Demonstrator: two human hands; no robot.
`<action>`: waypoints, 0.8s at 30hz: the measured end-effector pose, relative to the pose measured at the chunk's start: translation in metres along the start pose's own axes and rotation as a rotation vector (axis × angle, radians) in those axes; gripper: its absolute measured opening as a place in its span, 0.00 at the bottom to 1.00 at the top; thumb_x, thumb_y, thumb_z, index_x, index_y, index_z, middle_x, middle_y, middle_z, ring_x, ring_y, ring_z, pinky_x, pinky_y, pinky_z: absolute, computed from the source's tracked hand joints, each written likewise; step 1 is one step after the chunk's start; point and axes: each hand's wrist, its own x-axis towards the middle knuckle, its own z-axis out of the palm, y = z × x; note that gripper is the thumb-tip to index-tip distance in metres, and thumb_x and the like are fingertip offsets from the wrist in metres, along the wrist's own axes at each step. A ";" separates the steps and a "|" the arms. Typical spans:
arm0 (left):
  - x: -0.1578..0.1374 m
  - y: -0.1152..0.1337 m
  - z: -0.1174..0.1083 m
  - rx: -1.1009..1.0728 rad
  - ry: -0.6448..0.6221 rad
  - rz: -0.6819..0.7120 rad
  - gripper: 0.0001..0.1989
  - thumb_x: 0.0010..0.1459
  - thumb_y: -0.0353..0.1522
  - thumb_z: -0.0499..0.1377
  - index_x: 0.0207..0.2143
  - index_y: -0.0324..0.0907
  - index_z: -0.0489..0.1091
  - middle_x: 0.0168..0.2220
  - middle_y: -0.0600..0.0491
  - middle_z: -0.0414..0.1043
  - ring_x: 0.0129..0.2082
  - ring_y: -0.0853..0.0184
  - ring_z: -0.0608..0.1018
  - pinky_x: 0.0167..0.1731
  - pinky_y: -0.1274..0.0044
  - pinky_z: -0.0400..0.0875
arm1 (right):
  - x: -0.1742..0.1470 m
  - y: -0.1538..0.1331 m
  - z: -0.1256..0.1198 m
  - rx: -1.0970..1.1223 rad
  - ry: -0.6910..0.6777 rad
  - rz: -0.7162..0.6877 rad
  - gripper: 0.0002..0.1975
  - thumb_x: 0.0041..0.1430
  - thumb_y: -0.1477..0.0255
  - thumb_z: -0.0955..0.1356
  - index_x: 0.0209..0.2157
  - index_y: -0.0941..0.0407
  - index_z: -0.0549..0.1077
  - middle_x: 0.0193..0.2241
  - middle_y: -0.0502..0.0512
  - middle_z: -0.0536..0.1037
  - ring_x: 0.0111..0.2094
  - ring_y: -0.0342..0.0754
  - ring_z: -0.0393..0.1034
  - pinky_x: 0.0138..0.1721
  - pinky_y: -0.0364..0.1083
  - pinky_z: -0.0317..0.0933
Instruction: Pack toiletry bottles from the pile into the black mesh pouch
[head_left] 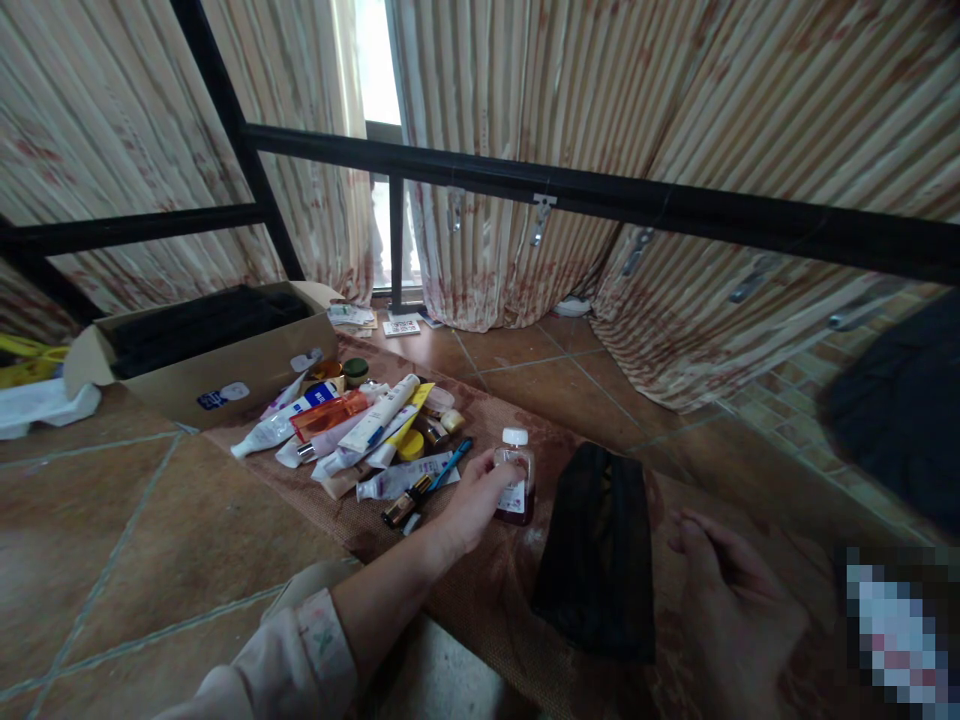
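Note:
A small clear bottle (514, 508) with a white cap, dark red liquid and a pale label stands upright on the brown cloth. My left hand (480, 500) is closed around its left side. To its right lies a black zippered pouch (596, 555), flat on the cloth. My right hand (731, 590) hovers beside the pouch, apart from it, slightly blurred, with thumb and fingers drawn together. Whether anything sits between those fingers is hidden. Left of the bottle are a blue toothbrush (454, 460) and a dark gold-banded tube (405, 500).
Heaped tubes and jars (375, 420) cover the cloth's left part. Behind them stands a cardboard box (247, 375) holding black fabric. A black metal rail (480, 165) crosses before the curtains (510, 250). Brown floor tiles (82, 530) surround the cloth.

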 end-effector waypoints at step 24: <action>-0.003 0.001 0.006 -0.017 -0.031 0.002 0.14 0.39 0.29 0.61 0.33 0.40 0.69 0.27 0.56 0.73 0.24 0.72 0.73 0.24 0.81 0.67 | -0.003 0.002 0.000 -0.018 -0.003 -0.001 0.12 0.50 0.64 0.71 0.33 0.57 0.79 0.33 0.55 0.81 0.37 0.53 0.75 0.44 0.51 0.65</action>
